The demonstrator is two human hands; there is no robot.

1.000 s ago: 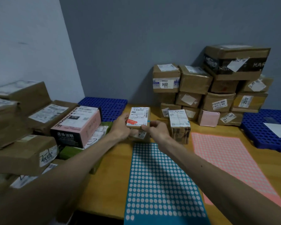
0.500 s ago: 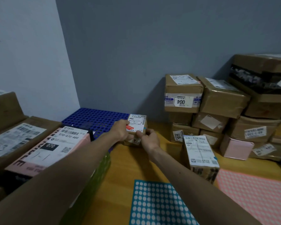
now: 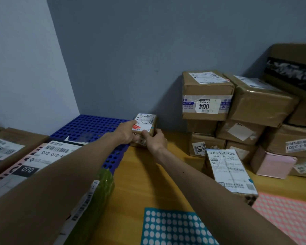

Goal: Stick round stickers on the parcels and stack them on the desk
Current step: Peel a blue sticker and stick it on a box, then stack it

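A small brown parcel point(image 3: 147, 123) with a white shipping label and a red mark sits far back on the wooden desk point(image 3: 140, 175), near the wall. My left hand point(image 3: 126, 132) grips its left side and my right hand point(image 3: 155, 140) grips its front right corner. A tiny blue round sticker shows on the parcel's right top edge. A teal sheet of white round stickers point(image 3: 173, 227) lies at the desk's near edge, and a pink sticker sheet point(image 3: 288, 214) lies to its right.
A blue perforated tray point(image 3: 88, 128) lies left of the parcel. Stacked brown parcels point(image 3: 207, 96) fill the back right, with a labelled parcel point(image 3: 230, 170) and a pink box point(image 3: 274, 163) in front. More parcels point(image 3: 42, 156) and a green packet point(image 3: 101, 190) crowd the left.
Both hands have carried the small parcel away from me toward the back wall, beside the blue tray. My view has swung left and lifted.
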